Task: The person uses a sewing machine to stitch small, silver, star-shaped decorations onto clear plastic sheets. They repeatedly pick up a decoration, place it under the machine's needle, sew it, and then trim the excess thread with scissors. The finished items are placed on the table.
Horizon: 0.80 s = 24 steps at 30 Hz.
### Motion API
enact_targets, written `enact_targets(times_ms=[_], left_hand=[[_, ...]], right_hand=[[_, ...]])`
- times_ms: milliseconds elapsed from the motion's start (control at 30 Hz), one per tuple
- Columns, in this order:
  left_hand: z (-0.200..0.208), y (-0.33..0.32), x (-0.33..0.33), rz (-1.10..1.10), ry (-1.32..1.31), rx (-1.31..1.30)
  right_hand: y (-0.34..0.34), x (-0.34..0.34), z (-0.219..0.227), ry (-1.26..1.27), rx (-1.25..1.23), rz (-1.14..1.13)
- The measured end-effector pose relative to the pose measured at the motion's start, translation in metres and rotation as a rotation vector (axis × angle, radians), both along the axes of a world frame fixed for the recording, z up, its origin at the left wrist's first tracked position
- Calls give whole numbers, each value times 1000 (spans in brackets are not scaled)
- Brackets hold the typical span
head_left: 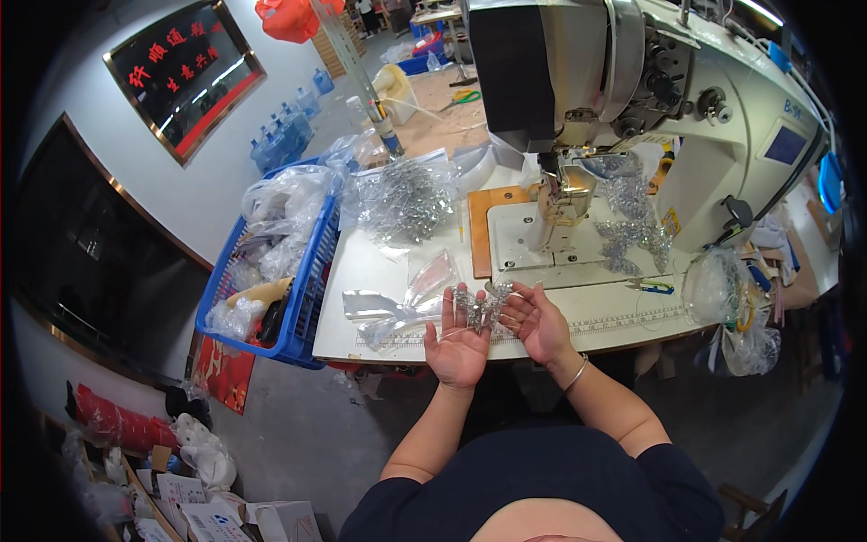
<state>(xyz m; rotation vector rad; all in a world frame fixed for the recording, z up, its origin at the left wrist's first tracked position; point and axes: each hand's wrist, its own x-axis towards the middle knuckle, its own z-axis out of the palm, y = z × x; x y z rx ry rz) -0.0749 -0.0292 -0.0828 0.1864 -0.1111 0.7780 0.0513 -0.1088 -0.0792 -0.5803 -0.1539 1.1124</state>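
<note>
A small glittering silver rhinestone piece (479, 307) lies across the raised fingers of my left hand (459, 352), whose palm faces up. My right hand (538, 331), with a bangle at the wrist, holds the right end of the piece between thumb and fingers. Both hands are over the front edge of the white sewing table (361, 271), in front of the sewing machine (578, 72). Similar silver glittery pieces (628, 239) lie on the machine bed, right of the needle area. Left of my left hand rest shiny clear plastic strips (406, 303).
A clear bag of silver pieces (406, 199) lies at the back left. A blue basket (298, 325) with plastic bags stands against the table's left side. Thread snips (652, 285) lie to the right, beside a hanging plastic bag (713, 289). A ruler strip (614, 321) runs along the front edge.
</note>
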Motion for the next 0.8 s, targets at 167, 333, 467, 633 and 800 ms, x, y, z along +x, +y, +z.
enact_targets(times_ms=[167,333,467,633,800], left_hand=[[-3,0,-1,18,17,43],[-3,-3,0,23,138,140],[-2,-7,2,87,249,214],[-3,-6,2,71,246,194],[-5,-19,6,46,392,334]], right_hand=[[0,-2,1,8,-19,-20],[-3,-1,-3,-41,19,-14],[-1,-2,-2,-64,12,-12],[-8,1,-3,-36,8,-10],[-36,8,3,-271,-47,-39]])
